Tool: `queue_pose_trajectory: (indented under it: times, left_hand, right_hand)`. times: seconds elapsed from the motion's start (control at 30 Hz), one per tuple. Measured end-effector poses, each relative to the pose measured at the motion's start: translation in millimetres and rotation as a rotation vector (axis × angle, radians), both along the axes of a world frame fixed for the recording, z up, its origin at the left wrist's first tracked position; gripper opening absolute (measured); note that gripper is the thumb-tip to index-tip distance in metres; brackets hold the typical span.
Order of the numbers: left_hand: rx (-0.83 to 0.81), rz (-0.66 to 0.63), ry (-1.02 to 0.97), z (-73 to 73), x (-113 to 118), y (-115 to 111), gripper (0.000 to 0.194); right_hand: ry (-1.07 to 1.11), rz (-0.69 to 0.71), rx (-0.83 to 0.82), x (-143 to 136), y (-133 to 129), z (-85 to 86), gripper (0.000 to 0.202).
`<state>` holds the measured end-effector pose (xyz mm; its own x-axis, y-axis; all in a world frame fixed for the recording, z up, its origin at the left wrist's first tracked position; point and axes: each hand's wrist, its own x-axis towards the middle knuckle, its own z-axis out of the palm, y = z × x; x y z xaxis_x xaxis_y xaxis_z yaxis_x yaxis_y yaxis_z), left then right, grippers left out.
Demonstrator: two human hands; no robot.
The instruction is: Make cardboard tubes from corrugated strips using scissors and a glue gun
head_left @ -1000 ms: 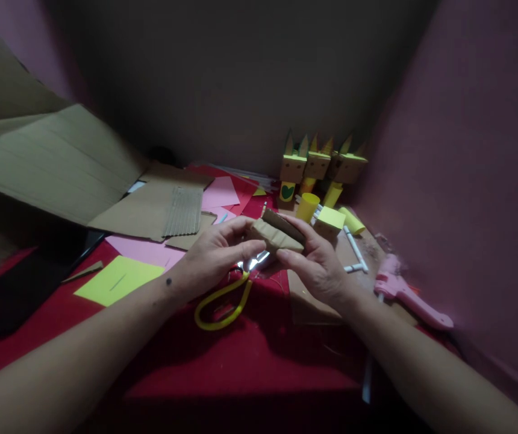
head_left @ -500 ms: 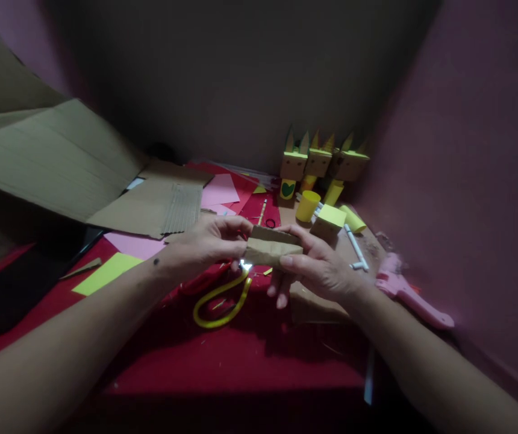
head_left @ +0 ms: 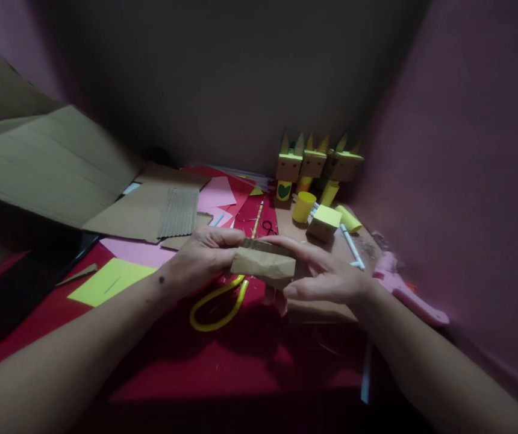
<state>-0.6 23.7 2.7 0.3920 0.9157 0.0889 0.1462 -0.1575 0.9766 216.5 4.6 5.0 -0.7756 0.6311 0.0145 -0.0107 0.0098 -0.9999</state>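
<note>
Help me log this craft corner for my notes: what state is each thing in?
Folded cardboard piece: folded, held up
Left hand: pinching its left end
Right hand: thumb and fingers spread at its right end
Three cardboard figures: upright
Yellow tube: upright, open-topped
Other yellow tube: on its side
Yellow sheet: flat
Yellow loop: lying, upper part hidden
Pink glue gun: lying down, power unclear

The cardboard piece (head_left: 263,266) I hold at the centre of the frame is plain tan. Below it, a yellow loop (head_left: 207,328) shows against my red cloth (head_left: 187,367). At left I see a lime-yellow sheet (head_left: 105,278) with one grey line; at right, a pink glue gun (head_left: 406,293). At upper right, my leftmost box-headed figure (head_left: 290,170) wears a green heart (head_left: 283,191) on yellow.
</note>
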Motion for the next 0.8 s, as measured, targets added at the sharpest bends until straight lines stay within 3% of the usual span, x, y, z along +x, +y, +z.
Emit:
queue_pose_trajectory:
  times: [0.1, 0.27, 0.47, 0.67, 0.8]
  left_hand:
    - [-0.086, -0.069, -0.041, -3.5, -2.9, 5.9, 0.008]
    - [-0.15, -0.053, -0.155, -10.1, -4.6, 12.6, 0.004]
    - [-0.174, 0.005, -0.133, -13.2, -2.1, 13.8, 0.017]
    - [-0.018, 0.078, -0.178, -14.5, 1.1, 13.5, 0.01]
    - [-0.035, -0.025, -0.155, -12.2, 1.8, 11.9, 0.015]
  right_hand:
    - [0.116, 0.049, -0.1, 2.3, 4.8, -0.7, 0.061]
    - [0.331, -0.044, -0.295, -1.3, 9.7, -9.5, 0.04]
    - [0.342, -0.041, -0.247, -4.1, 11.1, -17.2, 0.034]
    - [0.411, -0.004, -0.305, -7.4, 13.1, -21.1, 0.034]
    - [0.341, -0.119, -0.279, -10.0, 13.4, -21.0, 0.029]
